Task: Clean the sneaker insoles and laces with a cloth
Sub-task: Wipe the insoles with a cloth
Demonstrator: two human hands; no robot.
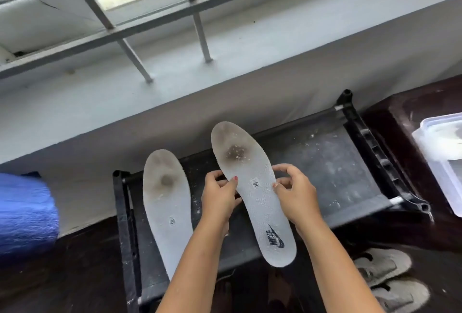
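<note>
We hold one white insole (252, 187) over the black rack (325, 170). Our left hand (220, 195) pinches its edge at 9 o'clock, thumb on top. Our right hand (295, 195) pinches the edge at 3 o'clock with curled fingers. The toe end points to 11 o'clock and has a dark dirty spot. The heel, with the Nike mark, points to 5 o'clock. The other insole (167, 207) lies on the rack at 9 o'clock from our hands. Grey sneakers (385, 277) sit at 4 o'clock. A clear plastic box (442, 152) sits at 3 o'clock.
</note>
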